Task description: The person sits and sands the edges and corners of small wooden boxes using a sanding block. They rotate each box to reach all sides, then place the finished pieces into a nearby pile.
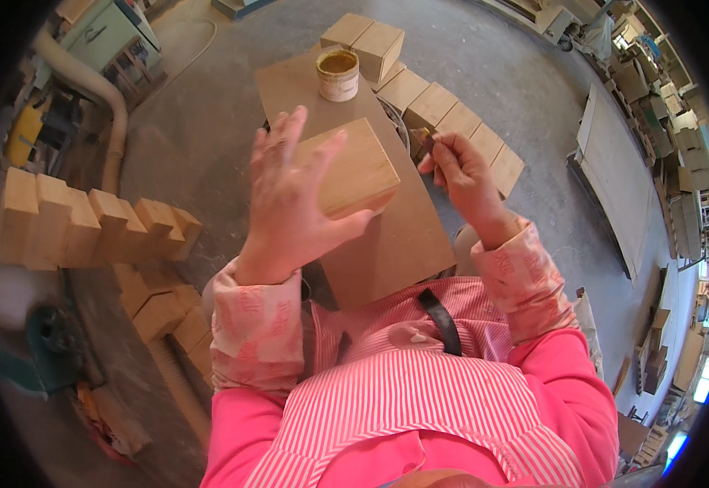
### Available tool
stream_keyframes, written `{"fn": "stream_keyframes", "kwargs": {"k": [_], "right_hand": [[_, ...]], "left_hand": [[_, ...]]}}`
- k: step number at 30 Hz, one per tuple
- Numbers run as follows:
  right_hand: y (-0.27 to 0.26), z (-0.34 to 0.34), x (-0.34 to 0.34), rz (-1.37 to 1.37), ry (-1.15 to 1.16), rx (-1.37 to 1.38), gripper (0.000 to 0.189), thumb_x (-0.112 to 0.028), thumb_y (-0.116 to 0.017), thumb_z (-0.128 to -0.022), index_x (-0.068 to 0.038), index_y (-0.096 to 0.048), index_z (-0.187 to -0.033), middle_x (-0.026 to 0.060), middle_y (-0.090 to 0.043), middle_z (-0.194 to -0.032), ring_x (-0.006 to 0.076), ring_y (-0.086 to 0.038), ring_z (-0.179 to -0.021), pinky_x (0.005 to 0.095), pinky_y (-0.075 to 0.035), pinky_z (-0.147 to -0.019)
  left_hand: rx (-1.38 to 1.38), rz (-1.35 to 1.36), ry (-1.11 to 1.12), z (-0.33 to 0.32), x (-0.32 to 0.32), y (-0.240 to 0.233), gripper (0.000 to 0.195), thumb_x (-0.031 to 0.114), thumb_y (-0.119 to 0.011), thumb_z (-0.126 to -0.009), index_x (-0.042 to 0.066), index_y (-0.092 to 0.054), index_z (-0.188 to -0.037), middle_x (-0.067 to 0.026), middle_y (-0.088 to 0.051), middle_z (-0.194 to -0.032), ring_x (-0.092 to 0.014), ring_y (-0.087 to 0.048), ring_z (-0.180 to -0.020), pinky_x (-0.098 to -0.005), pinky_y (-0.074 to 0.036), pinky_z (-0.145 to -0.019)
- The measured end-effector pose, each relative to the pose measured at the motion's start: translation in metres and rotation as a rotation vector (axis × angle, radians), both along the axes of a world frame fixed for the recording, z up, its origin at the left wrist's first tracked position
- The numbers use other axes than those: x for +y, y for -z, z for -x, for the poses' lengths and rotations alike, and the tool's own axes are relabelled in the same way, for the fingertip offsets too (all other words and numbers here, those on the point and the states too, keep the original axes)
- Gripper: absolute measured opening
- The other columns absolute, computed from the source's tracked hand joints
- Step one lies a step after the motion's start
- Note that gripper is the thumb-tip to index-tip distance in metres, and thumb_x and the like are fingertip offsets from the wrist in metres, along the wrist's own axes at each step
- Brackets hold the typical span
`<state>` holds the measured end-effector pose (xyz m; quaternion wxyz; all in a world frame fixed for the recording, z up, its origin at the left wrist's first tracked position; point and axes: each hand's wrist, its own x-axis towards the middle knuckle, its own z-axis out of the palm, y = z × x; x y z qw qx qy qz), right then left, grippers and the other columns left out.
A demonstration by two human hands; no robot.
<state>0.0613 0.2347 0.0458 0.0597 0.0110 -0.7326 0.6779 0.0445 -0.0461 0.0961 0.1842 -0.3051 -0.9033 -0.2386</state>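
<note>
A pale wooden box or block (354,168) lies on a brown board (385,262) in front of me. My left hand (293,183) is spread above its left side, fingers apart and holding nothing; it hides part of the wood. To the right of the block, my right hand (455,165) pinches a small thin tool (426,140), dark near the fingers and yellowish at the tip. Its exact kind is too small to tell. At the board's far end stands an uncovered white tub (337,76) of yellow-brown paste, with smears around its rim.
Several similar wooden blocks (443,107) line the right side of the board. More blocks (95,226) are stacked at left, above others (168,314) lower down. A ribbed hose (116,122) runs along the left. A large flat panel (617,177) lies at right.
</note>
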Motion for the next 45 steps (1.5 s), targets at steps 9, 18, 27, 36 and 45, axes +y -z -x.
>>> {"fn": "stream_keyframes", "kwargs": {"k": [9,18,27,36,45], "right_hand": [[0.06,-0.038,-0.01,0.488,-0.082,-0.592,0.032,-0.039,-0.063,-0.108,-0.01,-0.061,-0.095,0.0004,-0.063,-0.078,0.0049,-0.045,-0.06,0.0211,-0.035,-0.054],[0.061,-0.018,-0.033,0.974,-0.121,-0.479,0.055,-0.053,-0.061,-0.106,-0.006,-0.064,-0.135,0.0057,-0.071,-0.113,0.0037,-0.032,-0.058,0.0218,-0.028,-0.05],[0.06,-0.016,-0.022,1.056,-0.066,-0.419,0.047,-0.047,-0.055,-0.11,-0.015,-0.061,-0.144,-0.0038,-0.068,-0.129,0.0022,-0.03,-0.061,0.0196,-0.027,-0.053],[0.06,-0.016,-0.031,0.924,-0.032,-0.494,0.048,-0.052,-0.059,-0.107,-0.012,-0.069,-0.131,-0.0052,-0.069,-0.106,0.0035,-0.032,-0.059,0.0214,-0.026,-0.051],[0.069,-0.007,-0.031,0.942,-0.035,-0.532,0.041,-0.05,-0.066,-0.105,-0.012,-0.072,-0.12,-0.0077,-0.064,-0.089,0.0036,-0.036,-0.059,0.0216,-0.028,-0.05]], "left_hand": [[-0.148,-0.091,-0.099,0.013,0.026,0.0,0.115,0.034,-0.089,-0.066,0.009,-0.035,-0.163,-0.0159,-0.057,-0.133,-0.037,-0.054,-0.128,-0.0527,-0.037,-0.112],[0.099,-0.537,-0.043,-0.03,0.067,0.041,0.13,0.021,-0.095,-0.067,0.0,-0.014,-0.167,-0.0229,-0.036,-0.146,-0.04,-0.046,-0.132,-0.0507,-0.042,-0.112],[0.213,-0.496,-0.066,-0.04,0.086,0.064,0.119,0.023,-0.098,-0.065,-0.004,-0.028,-0.157,-0.0248,-0.037,-0.146,-0.042,-0.043,-0.131,-0.0516,-0.041,-0.11],[0.111,-0.531,-0.156,-0.04,0.084,0.074,0.118,0.021,-0.099,-0.062,-0.002,-0.028,-0.153,-0.0247,-0.04,-0.145,-0.042,-0.044,-0.131,-0.052,-0.04,-0.11],[0.045,-0.641,-0.119,-0.035,0.082,0.088,0.121,0.026,-0.1,-0.06,-0.004,-0.027,-0.153,-0.0255,-0.042,-0.145,-0.043,-0.046,-0.131,-0.054,-0.04,-0.111]]}}
